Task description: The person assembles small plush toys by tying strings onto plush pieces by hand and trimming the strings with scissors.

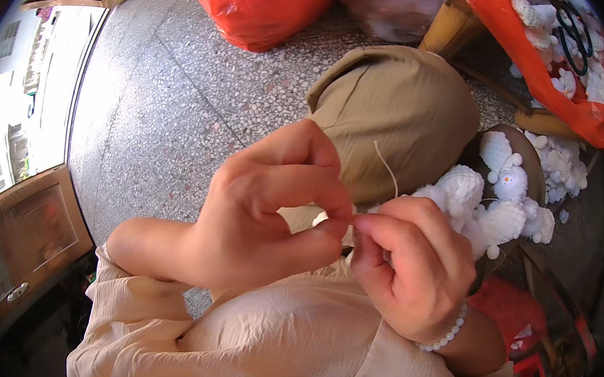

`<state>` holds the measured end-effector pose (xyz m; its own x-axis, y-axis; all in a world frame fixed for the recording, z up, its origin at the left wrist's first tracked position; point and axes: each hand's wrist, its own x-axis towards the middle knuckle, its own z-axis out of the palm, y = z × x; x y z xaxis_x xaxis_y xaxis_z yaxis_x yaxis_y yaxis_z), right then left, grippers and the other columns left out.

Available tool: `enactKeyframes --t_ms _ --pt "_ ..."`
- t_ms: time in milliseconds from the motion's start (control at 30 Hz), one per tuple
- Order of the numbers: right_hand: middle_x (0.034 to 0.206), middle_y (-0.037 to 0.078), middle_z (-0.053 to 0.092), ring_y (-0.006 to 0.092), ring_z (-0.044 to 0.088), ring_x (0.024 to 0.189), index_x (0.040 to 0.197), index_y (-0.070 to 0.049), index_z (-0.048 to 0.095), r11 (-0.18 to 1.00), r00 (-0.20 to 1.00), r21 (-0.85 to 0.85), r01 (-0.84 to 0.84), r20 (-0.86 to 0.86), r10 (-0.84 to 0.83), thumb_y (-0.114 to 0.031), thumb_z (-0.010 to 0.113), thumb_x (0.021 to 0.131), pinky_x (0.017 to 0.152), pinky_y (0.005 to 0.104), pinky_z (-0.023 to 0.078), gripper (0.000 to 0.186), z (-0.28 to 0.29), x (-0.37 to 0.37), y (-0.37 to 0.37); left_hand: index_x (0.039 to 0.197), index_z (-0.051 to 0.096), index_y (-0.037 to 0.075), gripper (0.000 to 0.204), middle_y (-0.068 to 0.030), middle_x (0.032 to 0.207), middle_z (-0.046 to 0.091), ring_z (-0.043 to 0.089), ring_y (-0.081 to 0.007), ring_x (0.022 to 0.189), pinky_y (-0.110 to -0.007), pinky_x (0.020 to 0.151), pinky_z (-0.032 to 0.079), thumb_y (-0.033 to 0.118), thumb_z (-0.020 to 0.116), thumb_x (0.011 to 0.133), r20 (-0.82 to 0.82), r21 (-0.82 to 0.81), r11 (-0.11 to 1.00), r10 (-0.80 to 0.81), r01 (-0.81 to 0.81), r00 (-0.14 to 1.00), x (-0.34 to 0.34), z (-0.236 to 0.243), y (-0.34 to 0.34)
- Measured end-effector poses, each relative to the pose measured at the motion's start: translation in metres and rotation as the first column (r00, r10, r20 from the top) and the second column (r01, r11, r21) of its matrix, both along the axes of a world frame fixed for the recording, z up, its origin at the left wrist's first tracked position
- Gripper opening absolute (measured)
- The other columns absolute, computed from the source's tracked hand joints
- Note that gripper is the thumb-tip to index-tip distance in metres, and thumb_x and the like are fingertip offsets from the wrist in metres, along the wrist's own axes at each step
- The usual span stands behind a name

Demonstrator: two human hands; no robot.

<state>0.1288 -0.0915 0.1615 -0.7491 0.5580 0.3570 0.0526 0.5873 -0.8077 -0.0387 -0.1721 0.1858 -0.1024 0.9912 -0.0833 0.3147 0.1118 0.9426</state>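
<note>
Pinching thumb to forefinger, left hand point(271, 211) and right hand point(414, 265) sit with tips side by side; what each grips I cannot tell. A thread point(389, 171) pokes out just beyond the right hand, the nearer one, its long axis slanting far and left across the knee point(405, 97).

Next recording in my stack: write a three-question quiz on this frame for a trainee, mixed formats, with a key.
1. True or false: the right hand has a white bead bracelet at its wrist.
2. Where do the black scissors lie? a) on the lap b) among white fluffy pieces in the open orange-red bag c) on the bare floor
3. How near are the left hand's fingertips to the right's?
Key: 1 true; 2 b; 3 close together.
</note>
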Motion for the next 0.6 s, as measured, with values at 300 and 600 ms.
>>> enactKeyframes --t_ms 300,600 --pt "0.073 0.006 0.055 0.0203 0.058 0.058 0.088 -0.004 0.060 0.961 0.999 -0.274 -0.022 -0.044 0.011 -0.001 0.068 0.067 0.050 0.0302 0.046 0.023 0.004 0.006 -0.001 0.074 0.060 0.001 0.030 -0.0064 0.074 0.041 0.041 -0.0200 0.061 -0.030 0.048 0.032 -0.005 0.060 0.045 -0.643 0.345 0.902 0.025 0.260 0.766 0.008 0.013 0.001" --pt "0.099 0.017 0.060 0.0171 0.059 0.073 0.114 0.007 0.054 0.720 0.741 0.326 0.613 0.079 -0.667 -0.020 0.043 0.096 0.063 0.0280 0.048 0.034 0.077 0.161 0.084 0.085 0.055 -0.002 0.017 -0.0143 0.085 0.046 0.046 -0.0209 0.071 -0.030 0.059 0.037 -0.007 0.058 0.068 -0.349 0.355 0.934 0.167 -0.035 0.922 -0.001 0.011 0.010"
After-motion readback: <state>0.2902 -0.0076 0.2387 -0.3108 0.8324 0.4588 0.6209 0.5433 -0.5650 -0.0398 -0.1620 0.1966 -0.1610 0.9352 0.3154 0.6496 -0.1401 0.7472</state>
